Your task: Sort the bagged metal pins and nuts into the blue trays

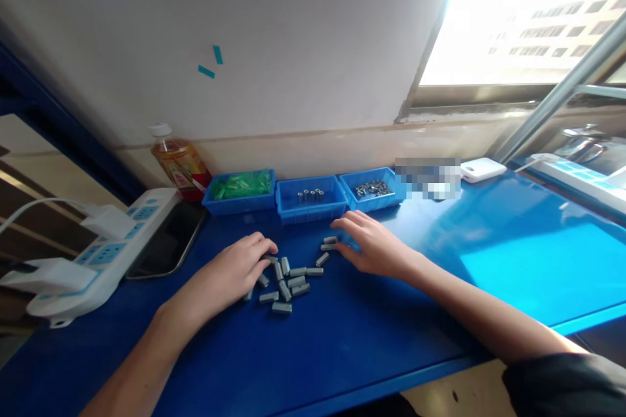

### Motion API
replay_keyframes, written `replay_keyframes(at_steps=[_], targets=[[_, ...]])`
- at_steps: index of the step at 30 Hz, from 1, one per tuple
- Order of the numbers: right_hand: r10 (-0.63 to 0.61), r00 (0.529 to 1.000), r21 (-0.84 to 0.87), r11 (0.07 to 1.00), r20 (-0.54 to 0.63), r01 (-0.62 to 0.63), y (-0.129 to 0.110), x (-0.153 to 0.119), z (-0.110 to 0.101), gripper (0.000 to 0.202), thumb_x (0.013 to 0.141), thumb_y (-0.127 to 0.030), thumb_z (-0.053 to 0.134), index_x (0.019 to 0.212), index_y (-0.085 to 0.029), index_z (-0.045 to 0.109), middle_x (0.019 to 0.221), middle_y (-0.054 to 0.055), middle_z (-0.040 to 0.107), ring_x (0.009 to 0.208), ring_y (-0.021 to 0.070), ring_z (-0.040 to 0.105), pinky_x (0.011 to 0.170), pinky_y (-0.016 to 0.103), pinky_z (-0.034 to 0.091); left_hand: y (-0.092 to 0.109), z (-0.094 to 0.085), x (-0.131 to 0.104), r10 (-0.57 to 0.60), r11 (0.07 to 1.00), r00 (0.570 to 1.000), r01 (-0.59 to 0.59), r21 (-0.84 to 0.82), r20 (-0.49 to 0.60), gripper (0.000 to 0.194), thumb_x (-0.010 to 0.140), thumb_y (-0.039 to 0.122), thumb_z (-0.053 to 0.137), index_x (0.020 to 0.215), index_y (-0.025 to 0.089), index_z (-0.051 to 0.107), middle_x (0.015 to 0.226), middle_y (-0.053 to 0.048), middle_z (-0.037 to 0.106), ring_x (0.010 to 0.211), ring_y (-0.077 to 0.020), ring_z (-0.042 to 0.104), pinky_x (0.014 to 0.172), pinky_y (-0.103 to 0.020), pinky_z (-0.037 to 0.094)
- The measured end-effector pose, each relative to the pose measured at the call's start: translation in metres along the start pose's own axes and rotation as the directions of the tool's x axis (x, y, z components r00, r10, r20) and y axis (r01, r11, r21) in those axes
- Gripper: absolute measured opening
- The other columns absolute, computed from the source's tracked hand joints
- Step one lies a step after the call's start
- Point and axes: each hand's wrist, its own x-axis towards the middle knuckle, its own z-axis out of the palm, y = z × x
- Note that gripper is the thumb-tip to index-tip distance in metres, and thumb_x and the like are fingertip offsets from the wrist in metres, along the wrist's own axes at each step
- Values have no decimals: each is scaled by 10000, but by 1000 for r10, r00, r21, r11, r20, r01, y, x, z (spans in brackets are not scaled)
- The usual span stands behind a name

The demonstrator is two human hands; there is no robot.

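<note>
A loose pile of short grey metal cylinders (pixel 285 290), faceted along their sides, lies on the blue table. At the pile's left edge my left hand (pixel 242 267) is curled, with one cylinder (pixel 270 260) between its thumb and forefinger. Part of the pile is hidden under that hand. My right hand (pixel 366 244) rests on the table to the right, thumb and fingers apart. Its thumb tip is at the end of a small group of cylinders (pixel 328 247), set apart from the pile.
Behind stand three blue bins: one with a green bag (pixel 242 184), a middle bin (pixel 313 210) with several upright cylinders, and one with small metal parts (pixel 374 189). At left are a phone (pixel 169 241), a power strip (pixel 105 254) and a bottle (pixel 178 159). A white device (pixel 483 169) lies far right.
</note>
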Motion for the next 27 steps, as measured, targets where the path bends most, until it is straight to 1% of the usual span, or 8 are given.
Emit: replay_keyframes(at_steps=[4, 8, 10, 13, 18, 20, 23, 27], targets=[[36, 983, -15, 999, 182, -33, -1, 1, 1, 139, 879, -154, 530, 1011, -140, 568, 923, 97, 640, 892, 228, 581, 777, 324, 450, -2, 4, 3, -44, 999, 999, 43, 31, 18, 180, 908, 273, 453, 938, 225, 623, 943, -24, 619, 843, -190, 631, 751, -285, 478], [41, 979, -25, 999, 199, -37, -4, 3, -2, 100, 909, -127, 470, 960, -142, 555, 901, 99, 627, 859, 214, 574, 758, 309, 429, 4, 5, 6, -35, 999, 994, 38, 22, -106, 241, 931, 322, 412, 968, 201, 618, 965, -48, 623, 899, -210, 631, 801, -311, 487], [54, 984, 8, 998, 171, -57, -4, 1, -1, 125, 929, -139, 443, 994, -144, 550, 923, 95, 623, 851, 202, 579, 735, 295, 430, 8, 7, 8, -23, 1000, 983, 20, -17, -183, 282, 943, 336, 383, 999, 187, 617, 981, -63, 627, 913, -213, 640, 810, -309, 501], [64, 990, 39, 997, 127, -70, -1, 0, 4, 171, 940, -153, 428, 1048, -149, 560, 963, 94, 616, 843, 191, 583, 713, 283, 438, 15, 11, 9, 30, 996, 969, -49, -72, -246, 304, 955, 316, 357, 1032, 179, 617, 991, -73, 637, 915, -203, 651, 801, -291, 524], [7, 996, 61, 998, 91, -12, 6, 2, 13, 197, 930, -141, 439, 1026, -154, 612, 931, 93, 622, 890, 201, 578, 774, 308, 461, 25, 16, 6, 92, 986, 964, -123, -111, -250, 283, 968, 247, 344, 1094, 200, 593, 1028, -60, 637, 935, -183, 654, 815, -283, 531], [6, 998, 81, 997, 59, -11, 6, 4, 15, 193, 935, -147, 435, 1011, -157, 612, 924, 93, 625, 877, 199, 580, 767, 313, 470, 27, 17, 4, 69, 986, 966, -104, -132, -249, 271, 975, 245, 341, 1120, 207, 567, 1047, -56, 637, 952, -182, 652, 815, -281, 525], [5, 998, 89, 996, -55, 0, -4, 6, 14, 161, 941, -198, 454, 1020, -160, 589, 934, 99, 623, 862, 204, 576, 747, 324, 476, 32, 17, 2, -6, 983, 964, -44, -180, -266, 239, 989, 282, 342, 1115, 217, 535, 1008, -40, 652, 900, -177, 660, 769, -278, 516], [-137, 974, 83, 985, -179, 154, -32, 4, 13, 216, 912, -277, 536, 1098, -167, 536, 941, 105, 627, 836, 213, 567, 741, 346, 477, 42, 23, -1, -76, 945, 968, -7, -328, -241, 200, 996, 326, 341, 1115, 226, 469, 844, 5, 638, 723, -147, 649, 669, -263, 497]])
